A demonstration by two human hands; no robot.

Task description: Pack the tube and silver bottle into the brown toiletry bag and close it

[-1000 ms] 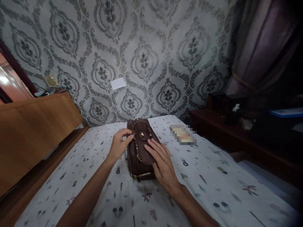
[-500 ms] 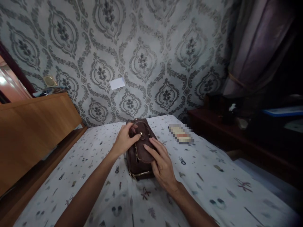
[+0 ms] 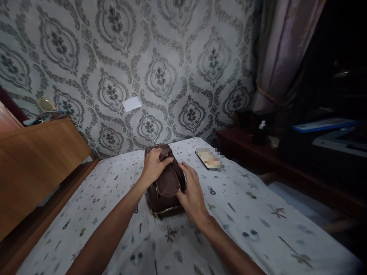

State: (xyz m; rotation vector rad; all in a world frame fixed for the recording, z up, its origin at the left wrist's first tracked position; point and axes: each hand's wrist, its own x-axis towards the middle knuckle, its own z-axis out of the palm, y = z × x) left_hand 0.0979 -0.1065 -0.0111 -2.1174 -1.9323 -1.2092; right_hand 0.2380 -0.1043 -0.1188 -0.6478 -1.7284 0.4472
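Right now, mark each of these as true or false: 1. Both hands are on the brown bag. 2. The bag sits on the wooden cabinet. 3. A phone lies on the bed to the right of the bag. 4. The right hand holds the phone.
1. True: the left hand grips the top of the brown leather bag and the right hand rests against its right side.
2. False: the bag sits on the patterned bed sheet; the wooden cabinet stands to the left.
3. True: the phone lies there, apart from the bag.
4. False: the right hand touches only the bag.
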